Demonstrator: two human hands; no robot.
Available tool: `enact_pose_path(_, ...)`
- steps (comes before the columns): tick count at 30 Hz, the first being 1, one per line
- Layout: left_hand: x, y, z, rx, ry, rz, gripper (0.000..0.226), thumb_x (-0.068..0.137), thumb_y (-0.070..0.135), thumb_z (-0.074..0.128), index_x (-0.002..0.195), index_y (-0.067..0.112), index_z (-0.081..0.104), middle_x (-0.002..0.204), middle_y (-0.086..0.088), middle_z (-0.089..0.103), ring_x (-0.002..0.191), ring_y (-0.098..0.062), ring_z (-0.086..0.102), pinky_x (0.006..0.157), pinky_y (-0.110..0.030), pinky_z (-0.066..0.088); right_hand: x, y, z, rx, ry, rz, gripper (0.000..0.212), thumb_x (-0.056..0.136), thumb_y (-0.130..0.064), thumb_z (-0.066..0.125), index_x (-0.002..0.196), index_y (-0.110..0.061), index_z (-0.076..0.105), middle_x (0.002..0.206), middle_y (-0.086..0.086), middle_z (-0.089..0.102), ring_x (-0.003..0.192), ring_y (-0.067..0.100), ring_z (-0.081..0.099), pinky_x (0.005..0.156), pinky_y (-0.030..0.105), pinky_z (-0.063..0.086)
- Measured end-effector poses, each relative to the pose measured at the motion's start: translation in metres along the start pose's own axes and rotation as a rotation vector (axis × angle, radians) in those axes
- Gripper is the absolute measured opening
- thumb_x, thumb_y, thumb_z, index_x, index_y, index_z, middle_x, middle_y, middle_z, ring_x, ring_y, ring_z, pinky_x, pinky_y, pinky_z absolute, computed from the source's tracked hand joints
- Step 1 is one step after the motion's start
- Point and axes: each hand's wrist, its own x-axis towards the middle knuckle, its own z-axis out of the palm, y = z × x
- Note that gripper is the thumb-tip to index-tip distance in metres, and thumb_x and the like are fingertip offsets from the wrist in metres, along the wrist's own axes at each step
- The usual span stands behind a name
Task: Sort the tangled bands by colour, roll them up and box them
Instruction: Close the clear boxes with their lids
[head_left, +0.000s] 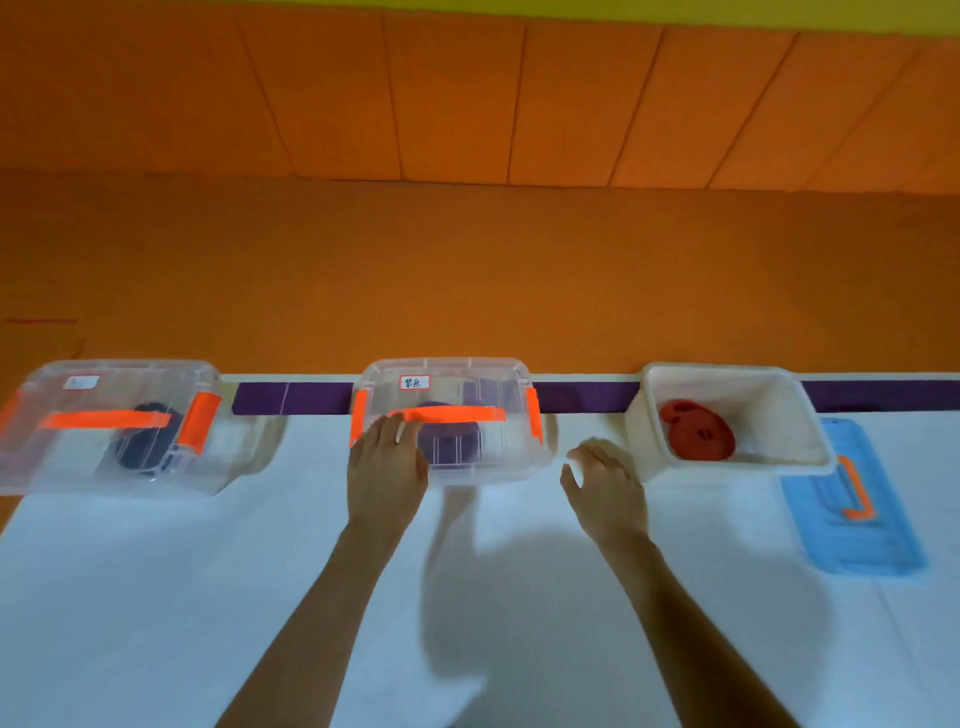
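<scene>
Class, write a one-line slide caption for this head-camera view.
Left hand touches the closed middle box; right hand beside the open box holding a red roll.

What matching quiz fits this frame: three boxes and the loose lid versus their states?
Things:
1. left box
2. middle box
3. right box
4. blue lid

States:
a. open, red roll inside
b. lying flat on the table
c. lidded, left hand on its lid
d. lidded, dark roll inside, no hand on it

Pairs: 1-d, 2-c, 3-a, 4-b
</scene>
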Motion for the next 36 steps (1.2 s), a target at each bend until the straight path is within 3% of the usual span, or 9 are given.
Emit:
enact_pose_path(4, -0.028, 0.058, 0.002, -0.008, -0.118, 0.123, 0.043, 0.091, 0.013, 0.071, 0.134, 0.013, 0.068, 0.136, -0.012, 0.068, 0.130, -0.036, 0.062, 0.104, -0.051, 0.053, -0.044, 0.048, -0.017, -0.109, -0.085, 0.073, 0.029, 0.100, -0.037, 0.060, 0.124, -0.025, 0.069, 0.121, -0.005, 0.071, 0.109, 0.020, 0.069, 0.086, 0.032, 0.054)
enact_pose_path(12, -0.043, 0.160, 0.049, 0.128, -0.308, 0.310, 0.045, 0.105, 0.028, 0.042, 0.149, 0.028, 0.048, 0.157, 0.004, 0.046, 0.149, -0.021, 0.038, 0.120, -0.042, 0.032, -0.073, 0.176, -0.040, -0.217, -0.128, 0.173, 0.027, 0.098, -0.039, 0.062, 0.118, -0.024, 0.071, 0.114, -0.004, 0.071, 0.101, 0.021, 0.071, 0.080, 0.035, 0.055)
enact_pose_path(17, -0.032, 0.237, 0.081, 0.198, -0.364, 0.311, 0.048, 0.106, 0.024, 0.042, 0.153, 0.023, 0.044, 0.161, -0.002, 0.043, 0.152, -0.025, 0.036, 0.124, -0.048, 0.028, -0.046, 0.271, -0.050, -0.175, -0.161, 0.230, 0.025, 0.098, -0.036, 0.063, 0.119, -0.022, 0.070, 0.116, -0.001, 0.071, 0.106, 0.025, 0.070, 0.084, 0.037, 0.056)
enact_pose_path(20, -0.020, 0.282, 0.095, 0.180, -0.356, 0.256, 0.050, 0.103, 0.024, 0.051, 0.153, 0.022, 0.047, 0.160, -0.004, 0.048, 0.151, -0.026, 0.041, 0.122, -0.048, 0.034, -0.021, 0.329, -0.054, -0.108, -0.155, 0.285, 0.025, 0.095, -0.025, 0.065, 0.118, -0.017, 0.072, 0.113, 0.006, 0.070, 0.108, 0.031, 0.069, 0.086, 0.042, 0.056)
enact_pose_path(22, -0.015, 0.307, 0.101, 0.153, -0.342, 0.215, 0.055, 0.100, 0.022, 0.059, 0.154, 0.019, 0.050, 0.159, -0.007, 0.051, 0.149, -0.029, 0.045, 0.121, -0.050, 0.039, -0.005, 0.363, -0.056, -0.061, -0.119, 0.323, 0.030, 0.093, -0.016, 0.066, 0.122, -0.012, 0.072, 0.119, 0.013, 0.068, 0.113, 0.037, 0.066, 0.087, 0.048, 0.056)
enact_pose_path(24, -0.012, 0.324, 0.109, 0.161, -0.325, 0.188, 0.061, 0.099, 0.021, 0.060, 0.159, 0.018, 0.045, 0.163, -0.008, 0.046, 0.150, -0.029, 0.043, 0.120, -0.051, 0.039, 0.011, 0.393, -0.057, -0.007, -0.080, 0.360, 0.044, 0.091, -0.010, 0.069, 0.135, -0.007, 0.065, 0.138, 0.021, 0.060, 0.122, 0.044, 0.058, 0.090, 0.052, 0.052)
enact_pose_path(28, -0.013, 0.341, 0.126, 0.234, -0.378, 0.130, 0.069, 0.105, 0.024, 0.048, 0.168, 0.024, 0.021, 0.174, -0.002, 0.023, 0.159, -0.024, 0.025, 0.127, -0.047, 0.027, 0.040, 0.442, -0.056, 0.088, -0.163, 0.576, 0.068, 0.100, -0.028, 0.067, 0.157, -0.005, 0.037, 0.152, 0.026, 0.044, 0.135, 0.047, 0.047, 0.107, 0.053, 0.042)
enact_pose_path(32, -0.020, 0.346, 0.132, 0.267, -0.396, 0.082, 0.068, 0.106, 0.024, 0.049, 0.168, 0.025, 0.022, 0.175, -0.001, 0.019, 0.160, -0.025, 0.024, 0.128, -0.047, 0.026, 0.053, 0.471, -0.044, 0.271, -0.165, 0.752, 0.030, 0.103, -0.015, 0.056, 0.125, 0.004, 0.065, 0.128, 0.032, 0.064, 0.120, 0.049, 0.062, 0.097, 0.055, 0.051)
enact_pose_path(36, -0.023, 0.346, 0.137, 0.324, -0.401, 0.067, 0.068, 0.107, 0.029, 0.046, 0.169, 0.026, 0.016, 0.177, 0.002, 0.010, 0.161, -0.022, 0.022, 0.128, -0.045, 0.026, 0.059, 0.480, -0.046, 0.352, -0.065, 0.776, 0.034, 0.109, -0.019, 0.044, 0.116, 0.006, 0.066, 0.118, 0.033, 0.067, 0.112, 0.050, 0.065, 0.092, 0.056, 0.052)
